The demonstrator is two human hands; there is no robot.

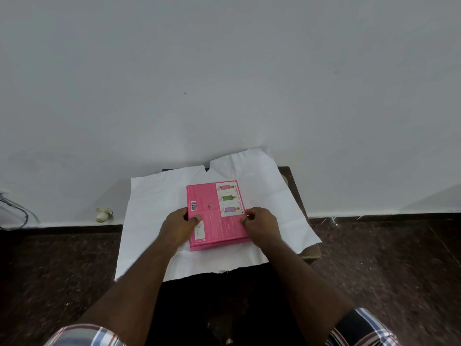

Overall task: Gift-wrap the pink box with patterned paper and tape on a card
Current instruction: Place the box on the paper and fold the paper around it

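Note:
A flat pink box [219,228] lies near the middle of a sheet of wrapping paper [154,203], whose white underside faces up. The box's printed back shows a barcode and three small bottle pictures. My left hand [178,227] grips the box's left edge, thumb on top. On the opposite edge, my right hand [260,226] holds the box with the fingertips. The paper's far edge is torn and curls up against the wall. No tape or card is in view.
The paper covers a small dark wooden table [296,193] set against a white wall [224,83]. Dark speckled floor [386,258] lies on both sides. A small white object [103,214] sits at the wall's base on the left, with cables [17,211] farther left.

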